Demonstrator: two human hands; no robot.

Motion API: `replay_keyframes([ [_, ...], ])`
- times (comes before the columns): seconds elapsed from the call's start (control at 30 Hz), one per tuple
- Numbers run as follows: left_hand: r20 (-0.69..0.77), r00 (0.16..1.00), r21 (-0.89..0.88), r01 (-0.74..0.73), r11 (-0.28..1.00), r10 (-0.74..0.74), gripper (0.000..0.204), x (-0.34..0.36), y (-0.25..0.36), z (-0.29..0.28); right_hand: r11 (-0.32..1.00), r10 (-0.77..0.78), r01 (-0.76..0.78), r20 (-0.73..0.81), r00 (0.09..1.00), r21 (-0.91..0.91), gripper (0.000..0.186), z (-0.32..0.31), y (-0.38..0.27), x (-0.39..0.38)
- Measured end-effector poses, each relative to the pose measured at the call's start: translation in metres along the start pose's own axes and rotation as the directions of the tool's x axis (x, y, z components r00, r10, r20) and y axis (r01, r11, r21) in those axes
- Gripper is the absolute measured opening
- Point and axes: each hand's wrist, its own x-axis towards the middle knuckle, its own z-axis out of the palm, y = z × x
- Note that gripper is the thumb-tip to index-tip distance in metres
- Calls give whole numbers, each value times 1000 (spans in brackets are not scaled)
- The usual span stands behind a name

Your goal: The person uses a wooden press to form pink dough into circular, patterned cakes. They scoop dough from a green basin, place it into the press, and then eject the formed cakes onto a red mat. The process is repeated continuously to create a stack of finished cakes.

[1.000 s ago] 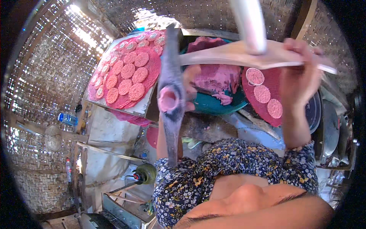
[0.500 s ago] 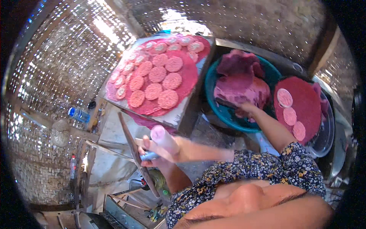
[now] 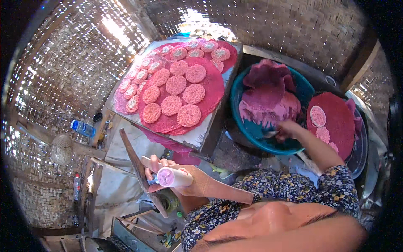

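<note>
My left hand (image 3: 153, 165) grips a wooden press, made up of a long dark wooden bar (image 3: 136, 157), a pale board (image 3: 222, 191) and a white cylinder (image 3: 181, 178) with pink paste in its end. My right hand (image 3: 287, 129) is closed on a thin flat tool (image 3: 270, 134) low inside the teal basin (image 3: 240, 126), beside pink and purple dough (image 3: 262, 105). Part of that tool is hidden by the fingers.
Many pink noodle-like discs (image 3: 175, 84) lie on red round mats (image 3: 210, 101) on a raised board at centre-left. A red mat (image 3: 336, 117) with several discs rests in a tub at right. A blue bottle (image 3: 86, 129) is near the woven wall (image 3: 46, 92).
The press has moved down and left into my left hand. My right hand left it and reached down into the basin, where it now holds the flat tool. The view has shifted.
</note>
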Motion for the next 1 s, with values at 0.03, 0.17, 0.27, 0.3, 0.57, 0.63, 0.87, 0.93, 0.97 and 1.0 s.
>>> replay_keyframes([
  [0.03, 14, 999, 8, 32, 999, -32, 37, 0, 2, 0, 999, -33, 31, 64, 997, 37, 40, -8, 1, -10],
  [0.17, 70, 992, 7, 100, 995, -100, 35, 16, -5, 17, 943, -240, 297, 315, 918, -147, 28, -37, -15, -67],
  [0.27, 27, 988, -65, 153, 986, -152, 36, 12, -21, 2, 837, -221, 242, 102, 970, -490, 27, -37, -41, -118],
  [0.3, 44, 987, -62, 160, 985, -158, 37, 16, -21, 5, 745, -249, 221, 46, 968, -629, 28, -32, -55, -135],
  [0.57, 55, 990, -79, 137, 987, -133, 35, 16, -21, 12, -307, -398, 17, 145, 906, -952, 27, -57, -86, -92],
  [0.63, 37, 991, -48, 128, 991, -127, 34, 18, -19, 16, -403, -448, -49, 150, 881, -914, 14, -66, -91, -75],
  [0.87, -15, 1000, 71, 10, 997, -9, 35, 11, -4, 30, -456, -557, -14, 273, 785, -890, 9, -66, -73, -22],
  [0.93, -33, 999, 66, 6, 998, -4, 35, 8, -5, 33, -434, -574, 13, 288, 767, -901, 9, -64, -54, -14],
  [0.97, 5, 1000, 61, -14, 998, 13, 35, 12, -9, 36, -436, -583, 28, 306, 753, -900, 9, -61, -47, -12],
  [1.0, -2, 1000, 125, -21, 992, 21, 41, 6, -6, 32, -437, -590, 45, 324, 739, -898, 10, -59, -40, -10],
])
